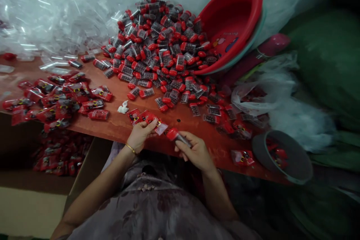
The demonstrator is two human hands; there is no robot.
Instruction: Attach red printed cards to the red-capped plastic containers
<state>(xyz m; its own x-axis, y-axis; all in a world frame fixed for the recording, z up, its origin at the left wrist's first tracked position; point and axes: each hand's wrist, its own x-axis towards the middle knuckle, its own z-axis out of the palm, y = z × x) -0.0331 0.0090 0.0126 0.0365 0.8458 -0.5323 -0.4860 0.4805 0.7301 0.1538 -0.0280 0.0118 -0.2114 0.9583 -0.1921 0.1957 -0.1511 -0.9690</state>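
At the table's front edge, my left hand (142,135) pinches a small printed red-and-clear plastic bag (161,126) between thumb and fingers. Just right of it, my right hand (197,150) is closed around a small clear tube with a red cap (173,134), dark beads showing inside. The capped end points at the mouth of the bag, a small gap apart. More red printed bags (134,115) lie on the table behind my left hand, close to a crumpled white scrap (123,107).
A tall heap of red-capped tubes (157,45) covers the back middle, against a tilted red basin (253,7). Filled bags (62,101) pile up at left, above an open box (81,172) of more. Clear plastic pieces (56,11) fill the back left. A grey bowl (260,150) stands at right.
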